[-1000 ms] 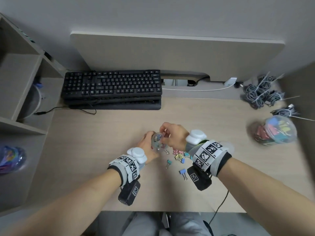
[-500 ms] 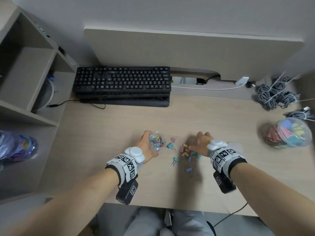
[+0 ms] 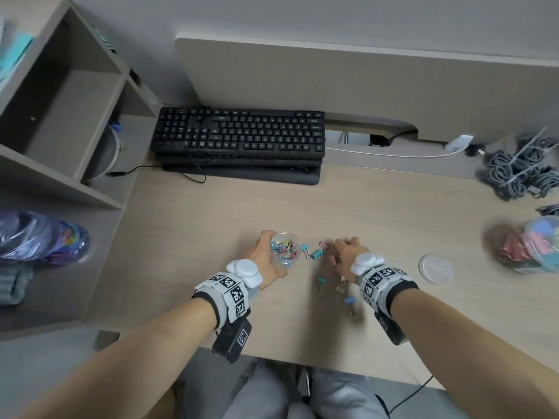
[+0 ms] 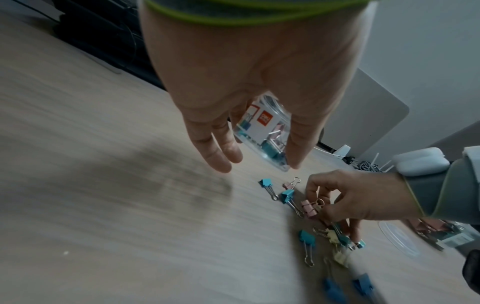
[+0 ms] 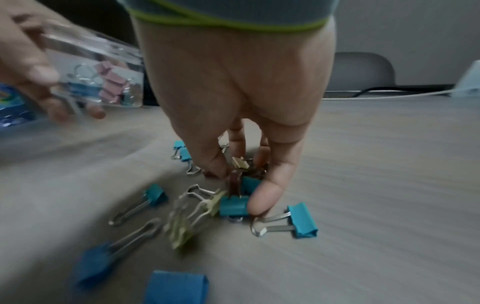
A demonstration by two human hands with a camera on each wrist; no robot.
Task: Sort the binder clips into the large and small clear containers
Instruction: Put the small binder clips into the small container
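My left hand (image 3: 266, 254) grips the small clear container (image 3: 283, 248), which is tilted and holds several small coloured binder clips; the left wrist view shows its labelled wall (image 4: 265, 127) between my fingers. Just to its right, several loose clips (image 3: 320, 281) in teal, pink, yellow and blue lie on the desk. My right hand (image 3: 348, 252) is down on this pile, thumb and fingers curled round a cluster of clips (image 5: 241, 181). A teal clip (image 5: 303, 222) lies beside the thumb. The large clear container (image 3: 535, 249) with big clips stands at the far right, blurred.
A clear round lid (image 3: 435, 267) lies on the desk right of my right wrist. A black keyboard (image 3: 239, 137) sits at the back, and coiled grey cables (image 3: 514, 173) at the back right. Shelving (image 3: 60, 116) and a plastic bag (image 3: 39, 237) are on the left.
My right hand left the small container's mouth, dropped to the clip pile on its right and closed its fingers on clips there. The left hand kept hold of the container.
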